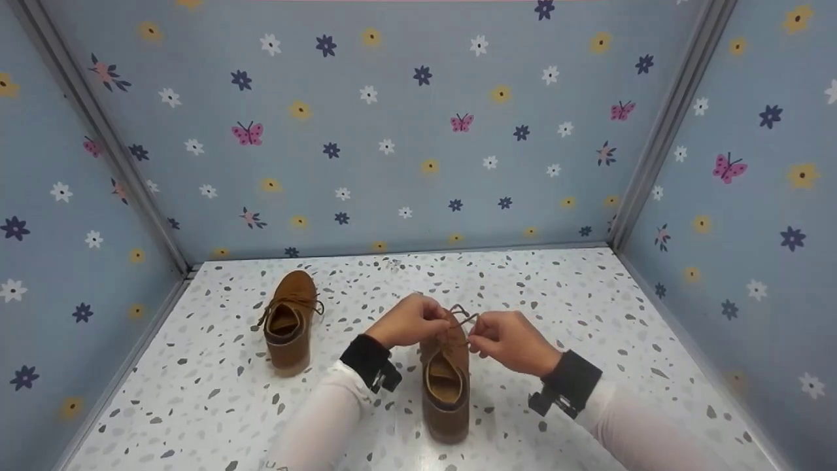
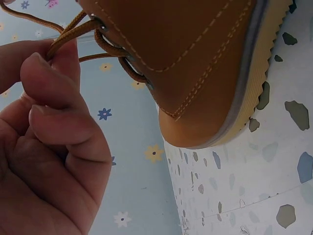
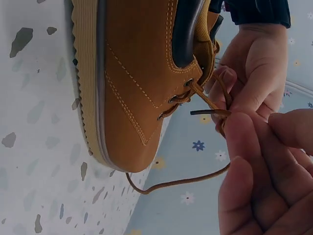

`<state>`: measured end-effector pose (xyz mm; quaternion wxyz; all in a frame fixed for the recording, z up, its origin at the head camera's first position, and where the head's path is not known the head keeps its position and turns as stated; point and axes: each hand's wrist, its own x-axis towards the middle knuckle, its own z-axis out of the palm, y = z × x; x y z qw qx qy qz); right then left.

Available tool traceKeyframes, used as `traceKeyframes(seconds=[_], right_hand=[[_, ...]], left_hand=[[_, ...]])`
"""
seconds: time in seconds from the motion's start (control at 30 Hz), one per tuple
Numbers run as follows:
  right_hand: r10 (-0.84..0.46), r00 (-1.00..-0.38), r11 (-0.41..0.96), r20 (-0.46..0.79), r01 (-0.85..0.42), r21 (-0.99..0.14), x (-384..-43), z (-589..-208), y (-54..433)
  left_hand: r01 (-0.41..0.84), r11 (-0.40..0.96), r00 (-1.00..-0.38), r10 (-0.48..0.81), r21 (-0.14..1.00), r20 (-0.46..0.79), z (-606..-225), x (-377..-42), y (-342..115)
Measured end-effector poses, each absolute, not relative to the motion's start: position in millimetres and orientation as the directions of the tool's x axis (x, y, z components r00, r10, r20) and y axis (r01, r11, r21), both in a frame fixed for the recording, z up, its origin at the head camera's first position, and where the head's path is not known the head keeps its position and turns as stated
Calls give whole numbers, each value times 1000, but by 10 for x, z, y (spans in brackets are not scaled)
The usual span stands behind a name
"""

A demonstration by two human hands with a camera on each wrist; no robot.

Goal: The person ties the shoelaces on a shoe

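From the head, the shoe [image 1: 444, 383] sits upright on the speckled, hard-looking counter [image 1: 562, 288], between the forearms, with its heel toward the viewer; the second shoe [image 1: 292, 347] stands left of it and a little beyond, well apart. The left hand [image 1: 410, 320] and right hand [image 1: 513, 340] meet over the shoe's front from either side. From the left wrist, the left fingers are bent and pinch the lace [image 2: 73, 33] just off the shoe's front: a thin, round, braided cord, most likely light, limp and a bit slippery, best held between thumb and fingertip close to the shoe. The tan upper looks like smooth, supple leather with rows of pale stitching; the ridged, saw-edged sole [image 2: 250, 98] seems the stiffest, heaviest part. From the right wrist, the right fingers are curled in beside the shoe and seem to pinch the lace, though the exact contact is hidden; its dark tip [image 3: 200, 112] pokes out toward the metal eyelets [image 3: 187, 83]. A dark padded collar rims the shoe's mouth. Nothing looks fragile; the shoe would be steadied best by its firm heel or sides.
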<state>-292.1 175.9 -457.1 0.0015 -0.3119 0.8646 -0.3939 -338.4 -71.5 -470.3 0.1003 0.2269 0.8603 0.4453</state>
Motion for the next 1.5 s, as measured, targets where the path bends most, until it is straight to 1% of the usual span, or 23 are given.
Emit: traceKeyframes(seconds=[0.33, 0.4, 0.47, 0.53, 0.57, 0.6, 0.67, 0.73, 0.8, 0.87, 0.9, 0.97, 1.03, 1.13, 1.27, 1.37, 1.43, 1.5], right_hand=[[-533, -761, 420, 370, -618, -665, -2841, -4569, 1668], [-525, -747, 414, 407, -642, -645, -2831, -4578, 1638], [-518, -730, 430, 446, -673, -601, -2820, -4596, 1598], [-522, -695, 476, 494, -718, -508, -2807, -4627, 1552], [-528, -668, 503, 524, -743, -441, -2801, -4649, 1527], [-540, -634, 534, 554, -767, -357, -2798, -4675, 1500], [-573, -544, 585, 612, -795, -160, -2801, -4740, 1444], [-610, -445, 610, 655, -792, 31, -2813, -4808, 1390], [-654, -354, 614, 669, -765, 196, -2829, -4864, 1334], [-688, -301, 614, 660, -727, 308, -2848, -4912, 1292], [-702, -290, 614, 651, -709, 346, -2856, -4931, 1274], [-720, -287, 617, 632, -680, 395, -2868, -4956, 1247], [-718, -313, 635, 622, -660, 402, -2878, -4976, 1237], [-707, -342, 654, 620, -651, 386, -2883, -4980, 1240], [-698, -348, 655, 625, -662, 363, -2884, -4974, 1284], [-696, -365, 648, 618, -689, 324, -2887, -4958, 1354], [-693, -407, 653, 595, -705, 278, -2896, -4945, 1417], [-679, -479, 670, 556, -714, 203, -2914, -4933, 1485]], left_hand=[[288, 526, -893, 450, 800, 25, -4708, -3377, -687], [283, 525, -895, 446, 803, 24, -4707, -3371, -683], [279, 522, -896, 443, 806, 23, -4704, -3364, -683], [278, 519, -896, 443, 808, 24, -4701, -3358, -681], [280, 520, -896, 443, 807, 26, -4701, -3356, -681], [279, 521, -896, 443, 807, 25, -4700, -3353, -679], [279, 524, -898, 439, 805, 26, -4699, -3351, -676], [277, 528, -900, 436, 803, 24, -4697, -3348, -670], [283, 530, -900, 435, 799, 31, -4695, -3345, -666], [292, 531, -900, 433, 795, 42, -4697, -3344, -661], [295, 531, -901, 432, 794, 46, -4699, -3343, -659], [303, 533, -901, 431, 790, 54, -4703, -3341, -655], [305, 537, -901, 431, 786, 56, -4710, -3342, -652], [301, 539, -901, 431, 787, 49, -4722, -3345, -657], [292, 539, -903, 428, 790, 42, -4735, -3340, -674], [293, 534, -899, 436, 793, 39, -4739, -3332, -691], [296, 532, -895, 445, 793, 35, -4739, -3327, -708], [291, 529, -892, 451, 797, 27, -4738, -3326, -730]])
